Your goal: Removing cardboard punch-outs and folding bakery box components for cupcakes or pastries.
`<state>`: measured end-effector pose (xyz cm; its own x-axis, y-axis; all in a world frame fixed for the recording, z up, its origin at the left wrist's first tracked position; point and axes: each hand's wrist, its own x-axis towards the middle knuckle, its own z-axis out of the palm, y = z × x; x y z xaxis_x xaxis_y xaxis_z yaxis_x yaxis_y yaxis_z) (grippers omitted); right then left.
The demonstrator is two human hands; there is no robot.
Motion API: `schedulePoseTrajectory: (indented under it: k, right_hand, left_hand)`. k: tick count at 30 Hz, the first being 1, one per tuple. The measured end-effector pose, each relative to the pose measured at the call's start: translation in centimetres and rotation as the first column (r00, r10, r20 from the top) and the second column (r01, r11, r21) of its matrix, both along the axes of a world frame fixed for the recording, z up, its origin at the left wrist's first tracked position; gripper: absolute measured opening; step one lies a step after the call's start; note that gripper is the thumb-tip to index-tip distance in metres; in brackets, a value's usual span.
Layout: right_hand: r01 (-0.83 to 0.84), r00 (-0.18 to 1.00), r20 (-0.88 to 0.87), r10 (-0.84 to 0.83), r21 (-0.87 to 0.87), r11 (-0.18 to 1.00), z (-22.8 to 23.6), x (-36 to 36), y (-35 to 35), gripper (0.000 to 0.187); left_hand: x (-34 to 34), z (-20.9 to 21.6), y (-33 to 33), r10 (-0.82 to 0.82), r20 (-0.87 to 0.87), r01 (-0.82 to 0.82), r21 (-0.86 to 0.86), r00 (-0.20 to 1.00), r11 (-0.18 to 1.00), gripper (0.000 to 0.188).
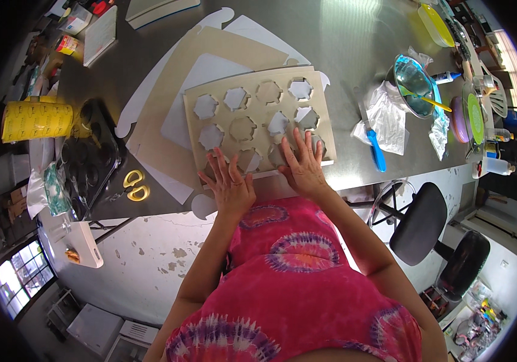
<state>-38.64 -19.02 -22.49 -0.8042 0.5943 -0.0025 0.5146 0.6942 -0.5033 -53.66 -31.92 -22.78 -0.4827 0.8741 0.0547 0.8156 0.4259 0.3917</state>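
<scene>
Hands (232,190) (304,173) palm-down (fingers (289,154) spread) on holed cardboard sheet (257,110), near edge.

The cut-out panel (261,114) looks like matt cardboard, the table (349,54) smooth, glossy metal.

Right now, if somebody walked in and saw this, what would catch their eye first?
Probably the bright pink tie-dye clothing at the lower centre. Just above it, the left hand and right hand rest, fingers spread, on a hole-punched tan cardboard panel. Toward the right of the metal table, a blue-handled spatula lies near a shiny bowl.
</scene>
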Motion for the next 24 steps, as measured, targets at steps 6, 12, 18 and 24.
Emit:
schedulePoseTrajectory:
  k: [6, 12, 18, 24]
  right_hand:
    - [0.015, 0.994, 0.107, -0.026, 0.101, 0.995, 0.3, -0.1, -0.3, 0.061]
    - [-0.125, 0.990, 0.084, 0.113, 0.150, 0.981, 3.2, -1.9, 0.5, 0.046]
    - [-0.394, 0.917, -0.007, 0.400, 0.149, 0.907, 3.6, -4.8, 3.4, 0.012]
    - [-0.570, 0.821, 0.149, 0.552, 0.138, 0.810, 3.8, -7.3, 4.1, 0.007]
  left_hand:
    - [0.1, -0.3, 0.2, -0.016, 0.023, 0.016, 0.018, 1.000, 1.000, 0.058]
    - [-0.4, -0.6, -0.7, -0.038, -0.027, 0.038, 0.014, 0.999, 0.999, 0.044]
    - [-0.6, 0.3, -0.7, -0.119, 0.041, 0.116, 0.050, 0.992, 0.992, 0.029]
    - [-0.4, 0.9, -0.4, -0.039, 0.135, 0.034, 0.042, 0.990, 0.999, 0.027]
